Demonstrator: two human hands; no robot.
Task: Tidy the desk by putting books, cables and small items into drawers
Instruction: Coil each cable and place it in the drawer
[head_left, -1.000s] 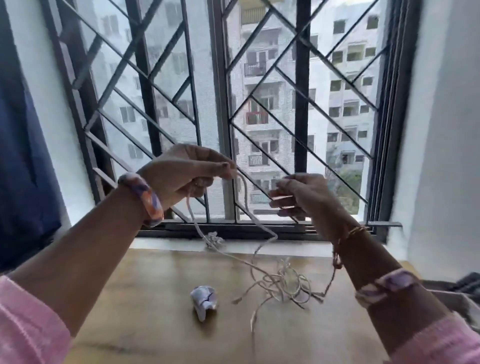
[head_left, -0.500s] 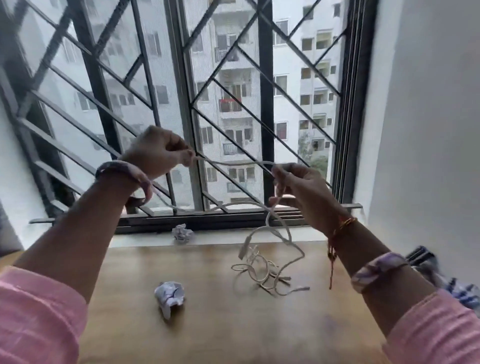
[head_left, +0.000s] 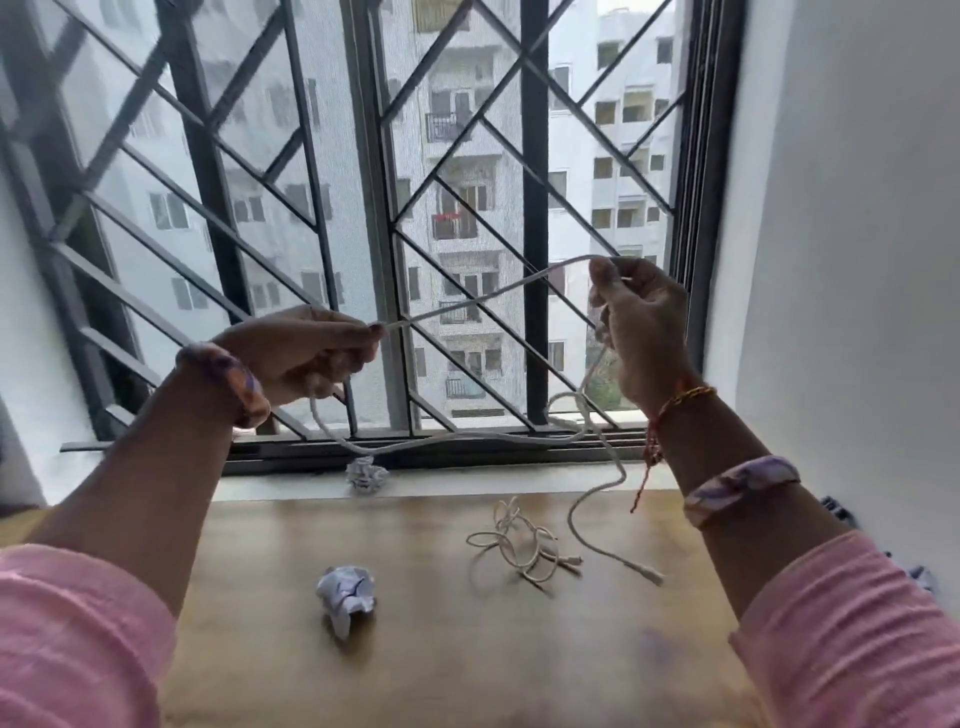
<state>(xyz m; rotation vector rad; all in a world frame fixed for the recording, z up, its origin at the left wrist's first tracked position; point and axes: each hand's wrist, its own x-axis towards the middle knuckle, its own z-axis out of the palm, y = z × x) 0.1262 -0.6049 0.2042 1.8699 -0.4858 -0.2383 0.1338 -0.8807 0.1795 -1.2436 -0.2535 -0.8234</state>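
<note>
Two paper balls wait untouched — one crumpled paper (head_left: 346, 596) near the desk's (head_left: 260, 597) front edge, another (head_left: 367, 475) on the sill. Beyond, a thin cable tangle (head_left: 519, 545) lies right of centre. Above, the left hand (head_left: 306, 353) and right hand (head_left: 641, 332) each pinch the white cable (head_left: 483, 296), seemingly gathering it into loops; the trailing end needs drawing up next — then a drawer.

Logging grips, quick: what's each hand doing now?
Left hand: pinching the white cable.
Right hand: gripping the same cable, raised higher.
</note>
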